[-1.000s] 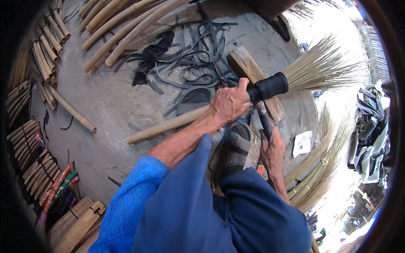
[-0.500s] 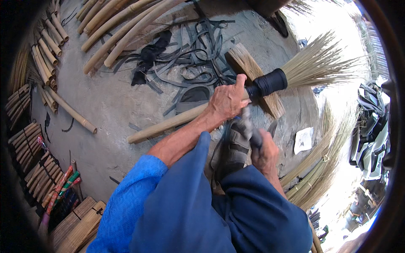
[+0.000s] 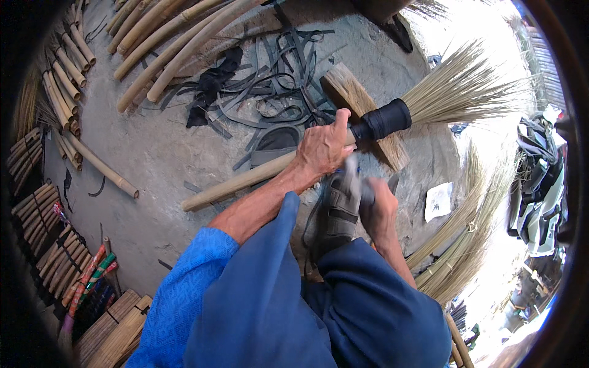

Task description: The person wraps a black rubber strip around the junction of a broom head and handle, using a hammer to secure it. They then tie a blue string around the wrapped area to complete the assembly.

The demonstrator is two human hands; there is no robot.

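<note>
A broom lies slantwise in front of me, its pale bristles (image 3: 461, 86) fanned out to the upper right. Black binding (image 3: 388, 119) is wound around its neck, which rests across a wooden block (image 3: 346, 86). My left hand (image 3: 322, 144) is wrapped around the bamboo handle (image 3: 239, 183) just below the binding, thumb pointing up. Closer to me and to the right, my right hand (image 3: 378, 208) is closed on something dark and smeared by motion; its kind cannot be made out. A blurred grey shape lies between the two hands, above my sandalled foot (image 3: 342, 211).
Loose black strips (image 3: 288, 80) lie tangled beyond my left hand. Bamboo poles (image 3: 175, 46) are stacked at the upper left, with bundled sticks (image 3: 58, 254) along the left. At right are bundles of broom straw (image 3: 457, 260) and a white sheet (image 3: 438, 201).
My right hand has shifted slightly left and its wrist has turned. The left hand keeps its hold on the broom. The whole scene has moved a little left in view.
</note>
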